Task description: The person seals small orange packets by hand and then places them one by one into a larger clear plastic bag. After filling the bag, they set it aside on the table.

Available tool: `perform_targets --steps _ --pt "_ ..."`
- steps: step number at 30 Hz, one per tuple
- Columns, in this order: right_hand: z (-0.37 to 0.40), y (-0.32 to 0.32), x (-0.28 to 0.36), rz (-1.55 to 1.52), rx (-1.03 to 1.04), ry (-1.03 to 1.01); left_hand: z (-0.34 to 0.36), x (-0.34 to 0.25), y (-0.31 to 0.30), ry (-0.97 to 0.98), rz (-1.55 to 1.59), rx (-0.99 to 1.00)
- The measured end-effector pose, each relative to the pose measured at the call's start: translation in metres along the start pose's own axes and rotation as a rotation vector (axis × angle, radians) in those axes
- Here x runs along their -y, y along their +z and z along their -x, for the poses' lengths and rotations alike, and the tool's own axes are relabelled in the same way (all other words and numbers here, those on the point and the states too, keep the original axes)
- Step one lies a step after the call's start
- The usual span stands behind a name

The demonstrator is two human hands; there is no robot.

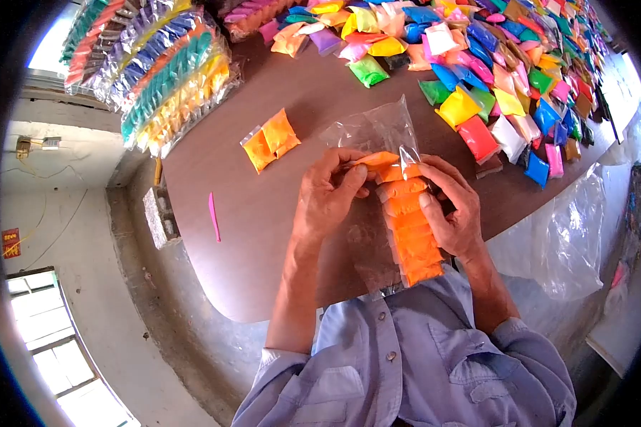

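A clear plastic bag [377, 128] lies near the table's front edge, with a row of orange packets [414, 231] along its right part. My left hand [335, 186] pinches one more orange packet [377, 159] at the top of that row. My right hand [450, 206] is closed around the right side of the row, thumb on top and fingers at the bag's edge. Two loose orange packets [271, 140] lie on the table beyond my left hand. Farther left is a thin pink plastic stick [214, 217].
A large heap of mixed-colour packets [506, 78] covers the table's far right. Filled bags of packets in rows [171, 85] are stacked at the far left. Clear plastic bags [566, 235] hang off the right edge of the brown table [249, 249].
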State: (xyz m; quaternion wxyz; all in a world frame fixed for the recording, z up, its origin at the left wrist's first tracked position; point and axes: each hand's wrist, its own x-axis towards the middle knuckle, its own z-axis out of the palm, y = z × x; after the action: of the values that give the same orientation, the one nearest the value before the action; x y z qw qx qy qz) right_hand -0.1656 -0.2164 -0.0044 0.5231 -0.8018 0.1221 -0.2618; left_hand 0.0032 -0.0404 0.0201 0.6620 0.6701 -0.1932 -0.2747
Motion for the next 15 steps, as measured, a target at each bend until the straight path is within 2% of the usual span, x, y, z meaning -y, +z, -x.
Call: perform_targets --steps 1,3,4,6,10,13,15 --pt "0.0 0.0 0.0 0.001 0.0 0.001 0.0 0.001 -0.002 0.0 0.001 0.001" --pt "0.0 0.001 0.0 -0.02 0.0 0.016 -0.001 0.001 -0.007 0.017 -0.318 0.008" --pt "0.001 0.001 -0.001 -0.018 0.0 0.017 0.0 -0.002 -0.008 0.015 -0.316 0.009" --pt "0.001 0.001 -0.001 -0.017 0.001 0.024 0.001 -0.012 -0.008 0.164 -0.582 -0.049" --pt "0.0 0.001 0.0 -0.02 0.0 0.019 0.0 -0.015 -0.003 0.291 -0.681 -0.048" --pt "0.001 0.0 -0.001 0.018 0.007 0.022 -0.002 -0.012 0.002 0.179 -0.555 -0.036" --pt "0.001 -0.001 0.001 -0.011 0.009 0.023 -0.009 -0.002 0.002 -0.029 -0.355 -0.007"
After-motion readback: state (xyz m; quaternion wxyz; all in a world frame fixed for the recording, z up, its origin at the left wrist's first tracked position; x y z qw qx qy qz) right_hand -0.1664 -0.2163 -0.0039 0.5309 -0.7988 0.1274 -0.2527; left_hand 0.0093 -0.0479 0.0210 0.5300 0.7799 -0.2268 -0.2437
